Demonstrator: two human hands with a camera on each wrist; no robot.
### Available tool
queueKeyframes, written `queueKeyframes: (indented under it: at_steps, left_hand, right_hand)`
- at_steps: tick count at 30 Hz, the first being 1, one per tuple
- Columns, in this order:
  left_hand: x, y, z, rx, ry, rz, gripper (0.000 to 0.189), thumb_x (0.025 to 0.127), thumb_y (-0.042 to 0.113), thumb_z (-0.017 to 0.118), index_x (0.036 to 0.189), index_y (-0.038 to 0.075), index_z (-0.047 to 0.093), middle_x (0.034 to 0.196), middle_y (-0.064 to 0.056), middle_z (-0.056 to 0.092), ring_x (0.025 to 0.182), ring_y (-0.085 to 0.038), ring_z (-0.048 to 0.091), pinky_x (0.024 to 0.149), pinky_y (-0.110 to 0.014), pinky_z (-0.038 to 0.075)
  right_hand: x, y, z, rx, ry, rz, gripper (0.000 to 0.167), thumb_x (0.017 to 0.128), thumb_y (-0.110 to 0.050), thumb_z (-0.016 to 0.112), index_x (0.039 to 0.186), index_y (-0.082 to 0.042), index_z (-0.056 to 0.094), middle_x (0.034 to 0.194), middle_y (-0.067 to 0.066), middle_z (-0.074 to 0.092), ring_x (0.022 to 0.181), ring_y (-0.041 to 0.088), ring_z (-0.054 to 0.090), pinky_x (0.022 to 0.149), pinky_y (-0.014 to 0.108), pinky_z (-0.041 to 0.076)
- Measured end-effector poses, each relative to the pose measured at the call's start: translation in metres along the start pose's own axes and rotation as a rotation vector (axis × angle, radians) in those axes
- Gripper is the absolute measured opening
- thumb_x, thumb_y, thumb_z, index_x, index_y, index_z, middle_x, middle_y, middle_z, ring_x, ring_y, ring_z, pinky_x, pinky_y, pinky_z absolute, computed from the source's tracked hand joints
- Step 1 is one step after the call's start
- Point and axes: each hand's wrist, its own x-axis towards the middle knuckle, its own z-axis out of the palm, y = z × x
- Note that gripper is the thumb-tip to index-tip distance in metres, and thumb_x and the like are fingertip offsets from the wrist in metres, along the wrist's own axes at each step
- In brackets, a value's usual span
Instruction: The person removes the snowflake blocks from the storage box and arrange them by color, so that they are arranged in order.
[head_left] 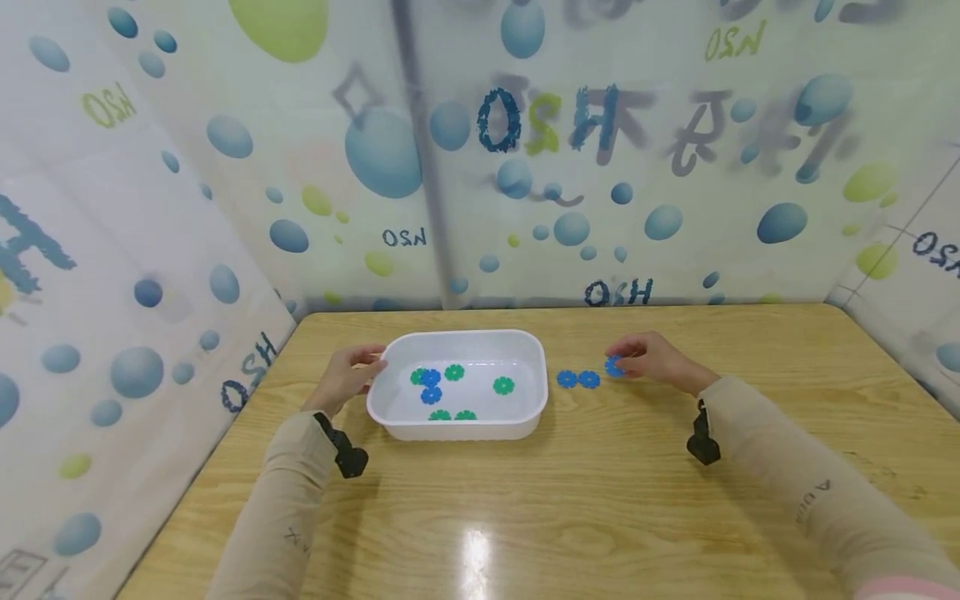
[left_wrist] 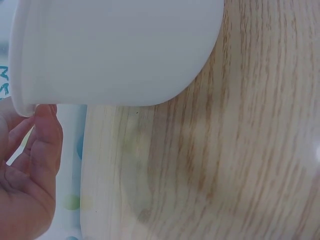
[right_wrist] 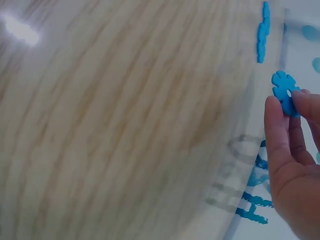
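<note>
My right hand (head_left: 654,358) pinches a blue snowflake disc (head_left: 613,366) between thumb and fingers. The right wrist view shows the disc (right_wrist: 285,93) with its notched edge and a small hole in the middle. Just left of that hand, two more blue discs (head_left: 578,379) lie side by side on the table. At the far left end of a white plastic tub (head_left: 461,430), my left hand (head_left: 348,375) grips the rim with thumb and fingers. Inside the tub are several green discs (head_left: 504,386) and a few blue discs (head_left: 431,395), some overlapping.
The wooden table (head_left: 585,517) reaches back to a wall covering (head_left: 480,208) printed with bubbles and lettering. Similar sheeting (head_left: 90,333) stands along the left side. A black wrist device (head_left: 703,437) hangs under the right sleeve, another (head_left: 345,450) at the left.
</note>
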Motion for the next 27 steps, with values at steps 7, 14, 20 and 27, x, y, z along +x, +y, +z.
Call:
queueKeyframes:
  at_steps: [7, 14, 20, 27]
  left_hand:
    - [0.001, -0.001, -0.001, 0.012, -0.003, -0.008, 0.040, 0.090, 0.018, 0.052, 0.128, 0.004, 0.045, 0.114, -0.018, 0.047, 0.092, -0.024, 0.050, 0.067, -0.027, 0.048]
    - [0.001, -0.002, -0.001, 0.009, -0.006, 0.001, 0.040, 0.090, 0.017, 0.052, 0.128, 0.004, 0.045, 0.114, -0.018, 0.047, 0.092, -0.024, 0.050, 0.067, -0.028, 0.049]
    - [0.001, -0.001, -0.002, 0.013, -0.009, 0.008, 0.040, 0.090, 0.017, 0.052, 0.127, 0.004, 0.045, 0.114, -0.018, 0.047, 0.092, -0.025, 0.050, 0.068, -0.028, 0.049]
    - [0.001, -0.001, -0.002, 0.020, -0.011, 0.017, 0.041, 0.090, 0.017, 0.052, 0.128, 0.004, 0.045, 0.114, -0.019, 0.047, 0.092, -0.025, 0.051, 0.068, -0.029, 0.049]
  right_hand:
    - [0.007, 0.009, 0.003, -0.055, -0.006, 0.033, 0.024, 0.085, -0.002, 0.055, 0.106, 0.009, 0.057, 0.095, 0.016, 0.059, 0.074, 0.017, 0.054, 0.065, 0.027, 0.050]
    - [0.010, 0.012, 0.005, -0.082, -0.018, 0.034, 0.023, 0.085, 0.000, 0.056, 0.106, 0.010, 0.057, 0.096, 0.018, 0.059, 0.074, 0.015, 0.056, 0.064, 0.028, 0.050]
    - [0.015, 0.014, 0.004, -0.103, -0.031, 0.068, 0.023, 0.085, -0.001, 0.056, 0.105, 0.009, 0.058, 0.098, 0.018, 0.059, 0.074, 0.014, 0.056, 0.065, 0.027, 0.050]
    - [0.015, 0.009, 0.005, -0.130, -0.050, 0.077, 0.022, 0.084, -0.002, 0.057, 0.104, 0.008, 0.059, 0.097, 0.018, 0.059, 0.074, 0.015, 0.056, 0.066, 0.028, 0.050]
